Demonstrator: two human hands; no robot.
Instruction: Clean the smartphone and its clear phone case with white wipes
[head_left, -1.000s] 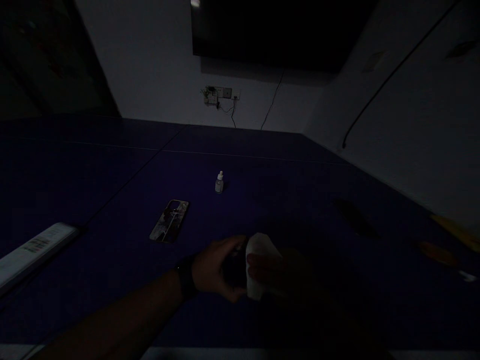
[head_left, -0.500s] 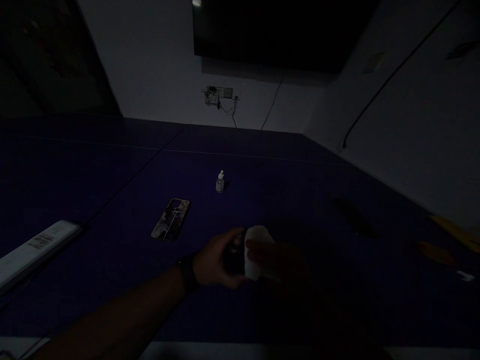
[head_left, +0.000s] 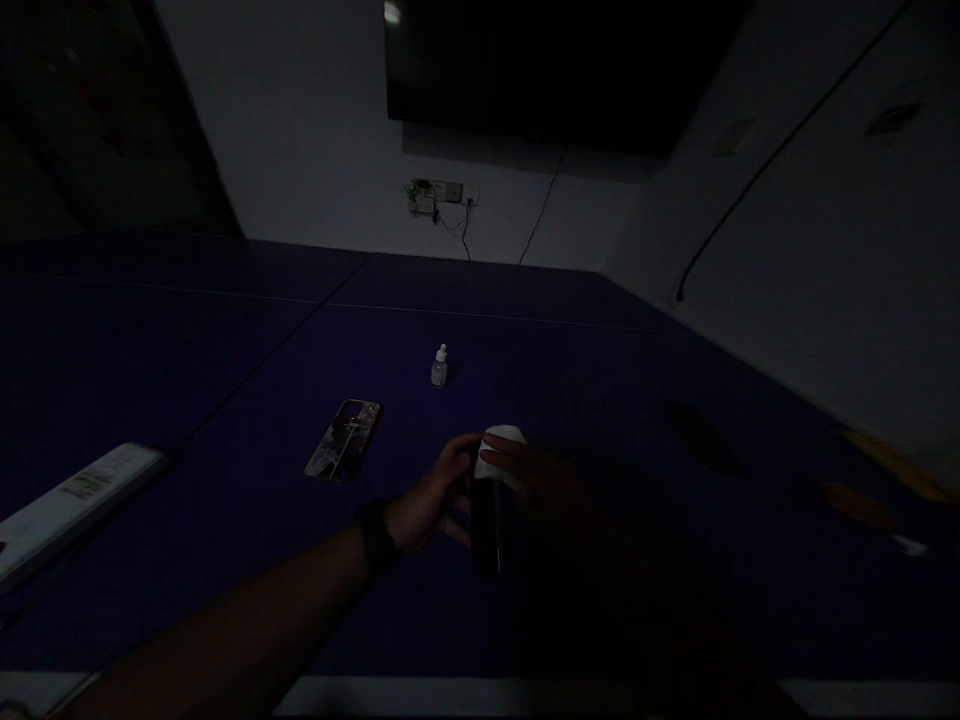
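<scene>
1. Head view shows, at far left, one long white bar-shaped box on the dark blue table.
2. Next lies one patterned rectangular phone case, flat.
3. Left hand has its fingers curved around the left edge of one dark flat phone-like slab.
4. One small white-capped dropper bottle stands upright beyond, with open surface around it.
5. This slab is at centre, its long axis running away from the person, far end under one white soft cloth.
6. Right hand lays extended fingers on the cloth; whether it pinches, I cannot tell.
7. After open room lies one dark flat object.
</scene>
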